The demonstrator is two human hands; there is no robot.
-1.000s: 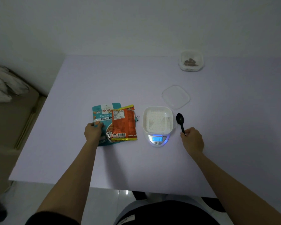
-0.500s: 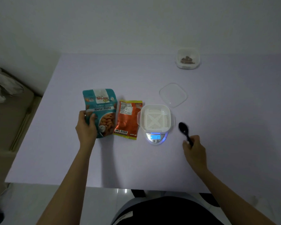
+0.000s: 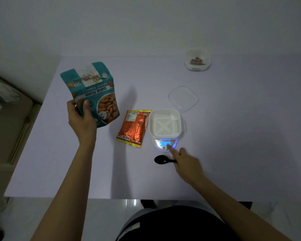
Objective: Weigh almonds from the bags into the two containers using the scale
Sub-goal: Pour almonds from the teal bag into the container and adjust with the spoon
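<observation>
My left hand (image 3: 81,117) holds a teal bag of roasted almonds (image 3: 94,92) upright above the table's left part. An orange almond bag (image 3: 133,127) lies flat beside the scale (image 3: 165,144). A white container (image 3: 165,123) with a slotted insert sits on the scale, with no almonds in it. My right hand (image 3: 184,163) grips the handle of a black spoon (image 3: 162,160) while its index finger touches the scale's lit blue display. A second container (image 3: 197,59) holding some almonds stands at the far right of the table.
A clear lid (image 3: 183,98) lies just behind the scale. The pale table (image 3: 241,136) ends at a front edge close to my body. A sofa or bed with crumpled cloth (image 3: 2,94) stands to the left of the table.
My left hand has lifted the teal bag off the orange bag and up off the table. My right hand picked up the spoon, swung it leftward and reached a finger onto the scale.
</observation>
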